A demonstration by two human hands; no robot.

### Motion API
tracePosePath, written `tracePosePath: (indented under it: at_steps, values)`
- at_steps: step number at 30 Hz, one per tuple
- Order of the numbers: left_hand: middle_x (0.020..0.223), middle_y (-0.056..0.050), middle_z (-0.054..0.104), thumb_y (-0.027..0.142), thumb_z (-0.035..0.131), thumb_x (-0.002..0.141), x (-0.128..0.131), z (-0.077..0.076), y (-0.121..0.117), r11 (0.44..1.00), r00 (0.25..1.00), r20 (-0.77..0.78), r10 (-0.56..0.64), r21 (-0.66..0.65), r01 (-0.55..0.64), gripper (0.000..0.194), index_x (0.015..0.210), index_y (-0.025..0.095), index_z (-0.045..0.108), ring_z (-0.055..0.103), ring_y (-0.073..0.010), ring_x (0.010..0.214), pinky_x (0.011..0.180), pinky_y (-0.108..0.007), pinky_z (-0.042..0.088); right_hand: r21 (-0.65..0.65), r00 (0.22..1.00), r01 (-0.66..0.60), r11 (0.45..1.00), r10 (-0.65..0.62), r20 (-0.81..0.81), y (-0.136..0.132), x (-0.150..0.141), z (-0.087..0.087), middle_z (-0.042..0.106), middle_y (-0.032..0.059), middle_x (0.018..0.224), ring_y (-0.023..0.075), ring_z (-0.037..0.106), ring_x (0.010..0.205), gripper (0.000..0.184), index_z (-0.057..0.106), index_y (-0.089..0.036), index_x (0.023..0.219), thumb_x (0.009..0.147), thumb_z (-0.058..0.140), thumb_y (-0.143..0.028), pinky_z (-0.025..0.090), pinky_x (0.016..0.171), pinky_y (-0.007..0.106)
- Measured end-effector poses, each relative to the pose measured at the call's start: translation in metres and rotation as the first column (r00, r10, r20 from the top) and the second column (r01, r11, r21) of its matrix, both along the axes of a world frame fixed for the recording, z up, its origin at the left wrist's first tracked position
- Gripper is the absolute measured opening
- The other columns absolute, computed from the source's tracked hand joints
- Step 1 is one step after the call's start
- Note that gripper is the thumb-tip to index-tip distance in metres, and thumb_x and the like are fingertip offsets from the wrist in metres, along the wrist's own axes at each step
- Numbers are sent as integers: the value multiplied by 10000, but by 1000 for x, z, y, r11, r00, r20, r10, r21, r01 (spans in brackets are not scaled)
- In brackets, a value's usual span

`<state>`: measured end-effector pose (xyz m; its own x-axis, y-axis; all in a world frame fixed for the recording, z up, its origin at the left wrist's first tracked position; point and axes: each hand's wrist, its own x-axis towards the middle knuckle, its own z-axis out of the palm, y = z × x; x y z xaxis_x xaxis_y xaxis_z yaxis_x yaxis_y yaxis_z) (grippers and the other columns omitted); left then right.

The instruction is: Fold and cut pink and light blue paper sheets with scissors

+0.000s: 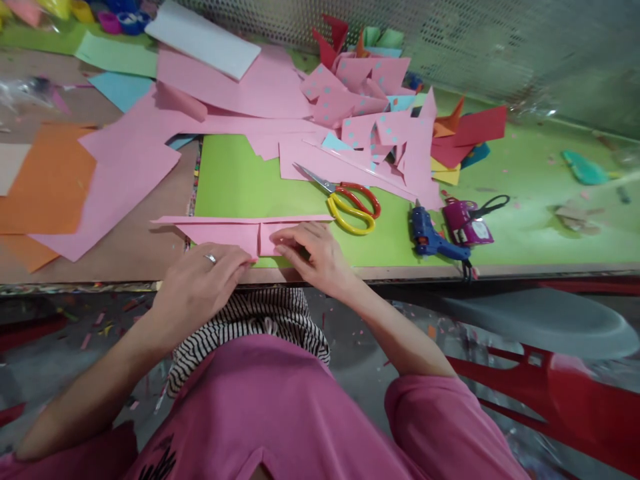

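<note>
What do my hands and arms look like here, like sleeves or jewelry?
Your left hand wears a silver-coloured ring; no ring shows on your right hand. Neither hand is gloved. Your forearms are bare, with plain pink sleeves ending near the elbows.

We see an orange sheet (55,183) at nine o'clock in the view, a white slab (203,37) at eleven, a blue glue gun (424,233) beside a purple object (463,223) at three, and a grey seat (555,323) toward four.
</note>
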<state>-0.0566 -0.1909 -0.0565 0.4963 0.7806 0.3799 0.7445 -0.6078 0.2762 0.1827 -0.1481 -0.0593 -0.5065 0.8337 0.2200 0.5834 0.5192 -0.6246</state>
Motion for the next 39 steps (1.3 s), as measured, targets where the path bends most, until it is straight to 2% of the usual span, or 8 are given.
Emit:
tracePosePath:
  at_steps: [6,11,14,18,22,25,31,39]
  values:
    - [1183,-124,718,421,495,1023,12,5,7,908,933,41,358,-247,-337,424,1379,191,478,720,-279,992,779,-369,553,0,1000,1,1000,-1,15,0,1,-1,752,46,978,197,632,905,192,698,-212,1070,998,552,-314,421,864,359]
    - [1079,-77,738,509,525,994,9,8,14,857,885,231,405,-432,-280,573,1437,203,329,716,-274,1024,842,-386,554,12,1000,-2,1000,1,21,0,1,-1,746,42,956,188,627,884,196,714,-199,1054,997,559,-306,416,862,350]
    - [1003,-49,747,495,460,1017,2,10,17,855,898,240,370,-467,-227,464,1390,227,389,702,-259,1035,891,-393,540,5,999,5,1000,-5,31,0,1,-1,745,43,954,188,624,870,203,713,-204,1058,1000,554,-315,414,855,351]
    - [1046,-87,731,442,376,1034,0,8,21,882,939,101,330,-387,-269,416,1336,196,519,665,-273,1031,901,-410,520,12,999,5,1000,-5,32,1,0,-2,743,47,957,189,621,872,214,713,-203,1052,1006,547,-331,414,847,347]
    - [1040,-99,723,406,349,1041,5,2,25,921,949,76,306,-277,-274,505,1479,177,450,641,-282,1038,956,-440,494,19,1000,6,1000,-7,27,0,0,-2,741,50,955,186,620,870,209,716,-195,1051,1004,554,-317,414,847,344]
    - [995,-72,726,387,419,1027,9,0,28,923,934,123,335,-243,-299,528,1509,173,396,648,-259,1003,970,-429,495,9,999,13,1000,-14,35,0,0,-1,742,48,954,191,620,881,212,719,-203,1053,1002,553,-325,415,849,347]
    - [1077,-104,738,333,389,1061,10,0,25,966,972,14,236,-115,-233,328,1148,180,665,661,-265,990,925,-422,502,28,1000,0,1000,0,12,0,1,-3,747,50,954,187,625,870,210,719,-184,1048,1003,559,-313,406,853,350]
    - [1115,-96,749,249,435,1050,4,-3,19,994,994,-2,105,-11,-105,292,1113,164,707,667,-279,999,880,-432,511,39,1000,-6,999,6,-6,0,0,-2,753,48,987,181,631,889,205,712,-174,1078,1009,559,-292,412,864,347]
